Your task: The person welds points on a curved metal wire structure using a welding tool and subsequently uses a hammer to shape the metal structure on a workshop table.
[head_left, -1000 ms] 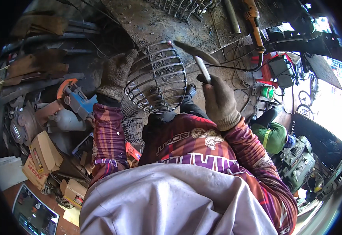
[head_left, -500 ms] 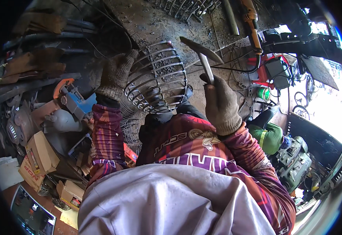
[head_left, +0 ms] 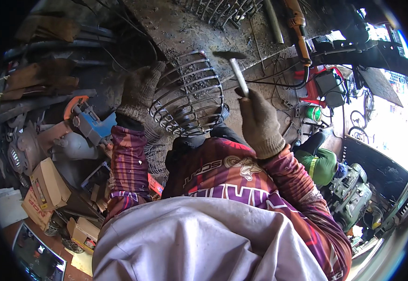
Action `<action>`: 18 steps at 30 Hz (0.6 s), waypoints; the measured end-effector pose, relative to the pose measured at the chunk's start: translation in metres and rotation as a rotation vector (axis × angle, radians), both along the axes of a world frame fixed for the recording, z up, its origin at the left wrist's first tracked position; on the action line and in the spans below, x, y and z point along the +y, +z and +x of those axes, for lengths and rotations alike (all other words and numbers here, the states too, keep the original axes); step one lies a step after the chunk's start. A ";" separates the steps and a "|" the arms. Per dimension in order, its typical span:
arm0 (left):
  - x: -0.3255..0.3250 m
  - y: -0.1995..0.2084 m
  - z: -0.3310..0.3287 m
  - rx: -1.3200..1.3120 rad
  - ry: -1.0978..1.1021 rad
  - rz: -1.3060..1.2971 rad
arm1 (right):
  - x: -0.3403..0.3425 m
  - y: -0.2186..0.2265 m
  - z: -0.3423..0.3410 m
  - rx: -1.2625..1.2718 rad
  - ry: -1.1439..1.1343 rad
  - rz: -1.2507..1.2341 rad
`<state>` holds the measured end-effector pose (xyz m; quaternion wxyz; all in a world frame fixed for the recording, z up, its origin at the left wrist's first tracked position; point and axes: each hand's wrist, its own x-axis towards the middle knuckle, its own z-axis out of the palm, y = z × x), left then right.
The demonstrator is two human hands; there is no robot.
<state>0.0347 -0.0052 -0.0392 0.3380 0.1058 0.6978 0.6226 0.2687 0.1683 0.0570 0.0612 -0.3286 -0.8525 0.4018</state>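
Note:
My right hand, in a knitted work glove, grips the metal handle of a chipping hammer. The hammer's dark, narrow head is raised at the right upper side of a rounded basket of welded metal bars. My left hand, also gloved, holds the basket's left rim; its fingertips are partly hidden. The basket is tilted between the workbench edge and my legs, its bars curving toward me.
A dirt-covered metal workbench lies ahead, with another barred piece and an orange angle grinder on it. A red chair and a person in green are at right. Cardboard boxes and a blue tool crowd the left.
The hammer has swung left toward the basket's upper right rim, its handle now more upright. My right hand moved slightly left with it. My left hand and the basket have barely shifted.

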 end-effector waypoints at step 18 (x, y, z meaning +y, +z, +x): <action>-0.001 0.008 -0.003 0.176 -0.116 -0.058 | 0.000 -0.014 0.012 0.053 -0.019 0.067</action>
